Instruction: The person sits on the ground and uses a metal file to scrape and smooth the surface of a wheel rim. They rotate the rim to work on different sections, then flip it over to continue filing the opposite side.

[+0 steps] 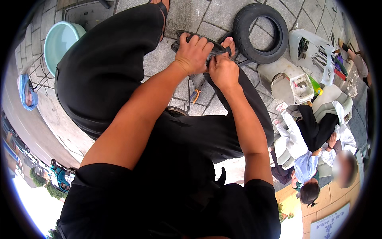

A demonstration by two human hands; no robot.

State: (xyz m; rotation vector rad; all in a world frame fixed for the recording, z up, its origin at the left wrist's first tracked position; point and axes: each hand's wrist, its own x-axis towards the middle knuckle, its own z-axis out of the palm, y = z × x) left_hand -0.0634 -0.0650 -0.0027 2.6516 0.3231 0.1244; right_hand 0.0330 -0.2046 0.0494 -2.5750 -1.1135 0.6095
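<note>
My left hand (194,55) is closed over a black rubber inner tube (218,48), flattened and folded, with the fingers curled over its top edge. Just to the right, my right hand (223,73) is closed in a pinch at the tube's near side; its fingertips are partly hidden. Both hands are held out between my knees, above the paving. Beneath them on the ground lie pliers (195,95) with orange handles. A thin dark strand hangs down beside the pliers.
A black tire (260,34) lies ahead on the right. Beyond it are a white tub (314,49) of hand tools and a cut-open plastic container (284,77). Seated people (308,163) are at the right. A pale green basin (59,42) stands at the left.
</note>
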